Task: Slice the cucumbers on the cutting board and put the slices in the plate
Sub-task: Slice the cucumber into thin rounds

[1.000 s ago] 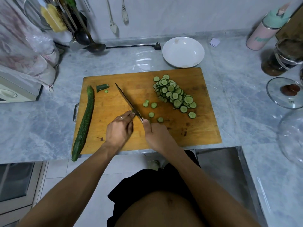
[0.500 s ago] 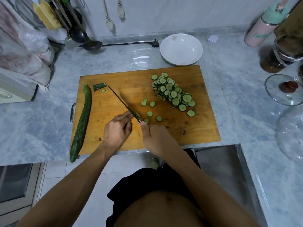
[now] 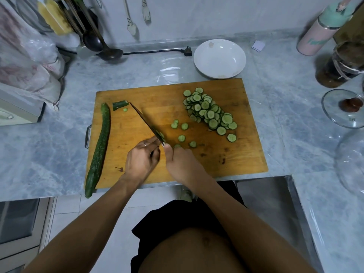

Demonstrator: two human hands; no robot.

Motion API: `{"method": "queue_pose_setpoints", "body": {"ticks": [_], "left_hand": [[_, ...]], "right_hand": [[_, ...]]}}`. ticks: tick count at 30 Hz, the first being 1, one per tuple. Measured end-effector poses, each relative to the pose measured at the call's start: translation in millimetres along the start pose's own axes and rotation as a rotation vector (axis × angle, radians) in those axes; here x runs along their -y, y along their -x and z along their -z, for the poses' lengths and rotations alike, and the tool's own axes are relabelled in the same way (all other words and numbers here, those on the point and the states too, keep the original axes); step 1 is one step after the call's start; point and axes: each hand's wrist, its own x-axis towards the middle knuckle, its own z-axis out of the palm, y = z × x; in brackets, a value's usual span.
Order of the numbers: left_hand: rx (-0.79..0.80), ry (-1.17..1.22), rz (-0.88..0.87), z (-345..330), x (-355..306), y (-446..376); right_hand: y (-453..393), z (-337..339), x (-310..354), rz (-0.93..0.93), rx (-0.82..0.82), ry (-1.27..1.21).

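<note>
Head view, looking down on a wooden board (image 3: 197, 160) lying on a grey marble counter (image 3: 49, 154). Far left of the board: a plastic bag (image 3: 29, 62) and a white appliance (image 3: 17, 109) at the counter's edge. Beyond the board's left corner, against the wall: hanging ladles (image 3: 106, 50) and a black plug (image 3: 188, 51) with its cord. Along the board's left edge: a whole cucumber (image 3: 99, 148), lying lengthwise, its near tip past the board's front edge. Just right of its far tip: a cut end (image 3: 119, 104) and one tiny slice beside it. At the board's near middle: left hand (image 3: 142, 160), fingers curled down against the board beside the blade, what lies under them hidden. Knife (image 3: 146, 123) slanting from the hands up toward the cut end, bits of green stuck on the blade near the heel. Right hand (image 3: 182, 162) wrapped round the handle, thumb up by the blade's heel. Right of the blade: a few loose slices (image 3: 181, 138) scattered on the wood. Further right, on the board's far half: a heap of slices (image 3: 210, 113) overlapping in a diagonal band. Just beyond the board's far edge: a white plate (image 3: 219, 58), holding no slices. Right of the board: a pink bottle (image 3: 323, 30), a dark jar (image 3: 338, 66) and a glass lid (image 3: 342, 108).
</note>
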Motion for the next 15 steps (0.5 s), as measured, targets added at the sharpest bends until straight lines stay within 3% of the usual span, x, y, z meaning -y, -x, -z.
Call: {"method": "queue_pose_setpoints", "body": {"ticks": [12,15], "left_hand": [[-0.044,0.146,0.125,2.7,-5.9,-1.5],[-0.136,0.214,0.155,9.3,-8.2,-4.4]], "right_hand": [[-7.5,10.8,-13.2,0.026,0.012,-0.009],[-0.3,32.3,-21.5,0.054,-0.025,0.051]]}}
